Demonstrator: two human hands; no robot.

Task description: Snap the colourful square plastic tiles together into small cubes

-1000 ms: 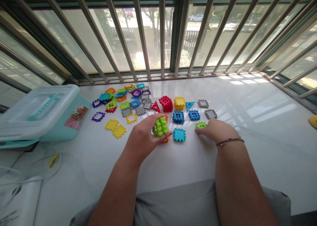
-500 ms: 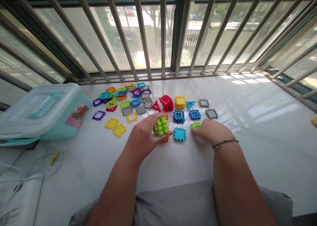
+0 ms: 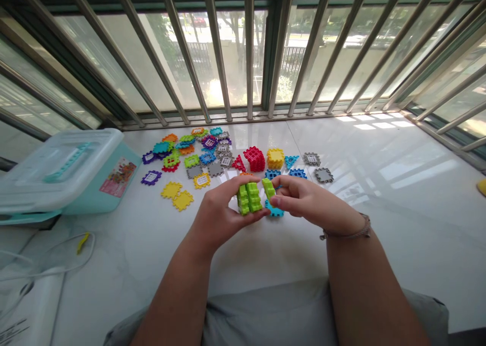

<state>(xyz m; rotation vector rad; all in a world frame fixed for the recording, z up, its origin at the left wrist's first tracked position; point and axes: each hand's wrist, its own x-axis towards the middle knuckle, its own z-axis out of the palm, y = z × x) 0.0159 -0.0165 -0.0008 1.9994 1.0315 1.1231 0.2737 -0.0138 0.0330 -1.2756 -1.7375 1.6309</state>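
Note:
My left hand is closed round a partly built lime-green cube of interlocking toothed tiles, held just above the white floor. My right hand pinches a single lime-green tile on edge, right beside the cube's open right side. Under the hands lies a turquoise tile, with an orange piece mostly hidden behind the cube. A red cube, a yellow cube and blue window tiles sit just beyond.
Loose coloured tiles are scattered to the far left, two yellow ones nearer. A teal storage box with a clear lid stands at left, white cables in front of it. Metal window bars close the far side.
My right hand picked the green tile up off the floor and brought it left and up to the green cube. My left hand lifted the cube slightly.

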